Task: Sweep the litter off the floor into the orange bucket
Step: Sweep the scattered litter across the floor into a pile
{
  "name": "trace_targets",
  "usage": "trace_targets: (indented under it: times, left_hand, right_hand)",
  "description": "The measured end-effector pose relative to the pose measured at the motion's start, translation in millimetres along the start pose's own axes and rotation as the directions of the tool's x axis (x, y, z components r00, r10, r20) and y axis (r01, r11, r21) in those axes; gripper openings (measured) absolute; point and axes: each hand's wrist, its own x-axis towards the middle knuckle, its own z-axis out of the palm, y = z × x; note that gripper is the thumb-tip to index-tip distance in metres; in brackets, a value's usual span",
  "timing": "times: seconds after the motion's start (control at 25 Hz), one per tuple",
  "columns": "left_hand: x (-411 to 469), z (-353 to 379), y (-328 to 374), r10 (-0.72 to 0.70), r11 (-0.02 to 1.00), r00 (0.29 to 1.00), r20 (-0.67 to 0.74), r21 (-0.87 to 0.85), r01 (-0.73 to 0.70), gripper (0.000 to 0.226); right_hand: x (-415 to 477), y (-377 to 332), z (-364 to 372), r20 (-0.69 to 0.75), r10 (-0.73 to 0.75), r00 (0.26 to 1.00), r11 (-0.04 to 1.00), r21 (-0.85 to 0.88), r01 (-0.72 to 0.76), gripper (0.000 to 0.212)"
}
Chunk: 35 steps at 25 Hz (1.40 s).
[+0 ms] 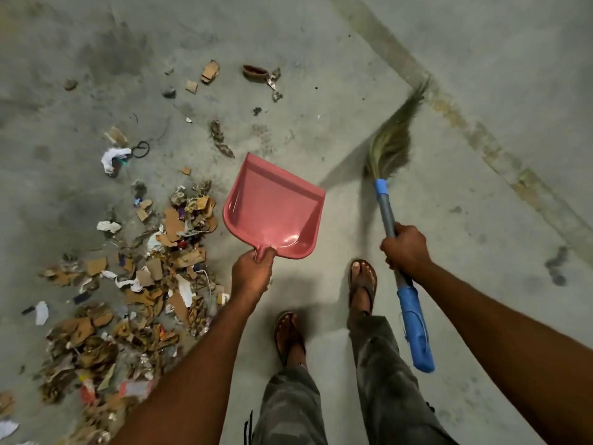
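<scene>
Pink dustpan (pixel 272 210) in left hand (pixel 252 274); broom (pixel 386 213), right hand (pixel 406 248)

Glossy plastic dustpan (pixel 272 210) (matt concrete floor (pixel 449 43))

Bristle tips of the broom (pixel 390 149) are blurred, the litter pile (pixel 134 284) runs off the lower-left edge, and the left hand (pixel 252 273) hides the dustpan (pixel 272 210) handle.

Dim overhead light, soft shadows, motion-blurred broom bristles (pixel 393 139), wide-angle edge warping.
</scene>
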Motion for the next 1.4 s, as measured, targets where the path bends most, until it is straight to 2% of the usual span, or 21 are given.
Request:
trace_targets:
  times: [0.12, 0.24, 0.4, 0.52, 0.64, 0.76, 0.84, 0.92, 1.08, 1.2, 1.28, 1.4]
  left_hand:
    - [11.5, 20.3, 1.8, -0.051, 0.999, 0.997, -0.065, -0.003, 0.051, 0.039]
    - [8.8, 31.5, 7.0, -0.099, 0.995, 0.986, -0.135, -0.020, 0.097, 0.042]
    - [-1.3, 46.5, 34.9, -0.146, 0.987, 0.974, -0.172, -0.087, 0.132, 0.043]
    - [-4.4, 56.7, 71.6, -0.152, 0.981, 0.975, -0.160, -0.144, 0.129, 0.041]
    - [10.8, 62.7, 115.4, -0.096, 0.985, 0.987, -0.132, -0.153, 0.076, 0.035]
    - [35.8, 67.1, 149.8, -0.056, 0.984, 0.992, -0.115, -0.177, 0.035, 0.034]
    - [50.8, 68.2, 159.8, -0.069, 0.982, 0.991, -0.111, -0.185, 0.047, 0.034]
    - [62.4, 67.5, 168.6, -0.085, 0.982, 0.989, -0.118, -0.181, 0.063, 0.036]
    - [105.1, 48.4, 178.1, -0.144, 0.980, 0.978, -0.148, -0.160, 0.120, 0.038]
    - [113.6, 28.5, 182.2, -0.163, 0.983, 0.965, -0.205, -0.119, 0.141, 0.043]
    - [115.3, 14.5, 190.8, -0.194, 0.976, 0.955, -0.226, -0.140, 0.165, 0.044]
    - [109.0, 7.3, 201.6, -0.226, 0.959, 0.944, -0.241, -0.225, 0.172, 0.043]
  right_hand:
    - [40.8, -56.9, 14.7, 0.172, -0.188, 0.967, 0.969, -0.128, 0.212, 0.036]
    - [55.3, -115.1, 1.7, 0.330, -0.327, 0.886, 0.894, -0.196, 0.403, 0.038]
    - [47.1, -126.1, -33.6, 0.424, -0.466, 0.776, 0.760, -0.258, 0.597, 0.064]
    - [42.0, -97.1, -68.4, 0.348, -0.471, 0.811, 0.779, -0.267, 0.567, 0.070]
    - [63.4, -79.6, -106.3, 0.175, -0.405, 0.898, 0.847, -0.297, 0.440, 0.069]
    - [114.7, -90.4, -125.0, 0.036, -0.310, 0.950, 0.923, -0.230, 0.310, 0.063]
    - [151.7, -110.6, -129.5, 0.039, -0.252, 0.967, 0.947, -0.197, 0.254, 0.048]
    - [173.0, -140.5, -123.3, 0.114, -0.217, 0.969, 0.932, -0.270, 0.241, 0.038]
    - [190.3, -226.8, -64.0, 0.316, -0.306, 0.898, 0.808, -0.412, 0.421, 0.048]
    - [175.4, -279.2, -35.1, 0.478, -0.417, 0.773, 0.713, -0.355, 0.604, 0.052]
    - [160.4, -305.4, -31.0, 0.510, -0.467, 0.722, 0.647, -0.360, 0.672, 0.056]
    - [149.3, -309.7, -46.1, 0.475, -0.527, 0.704, 0.621, -0.351, 0.701, 0.065]
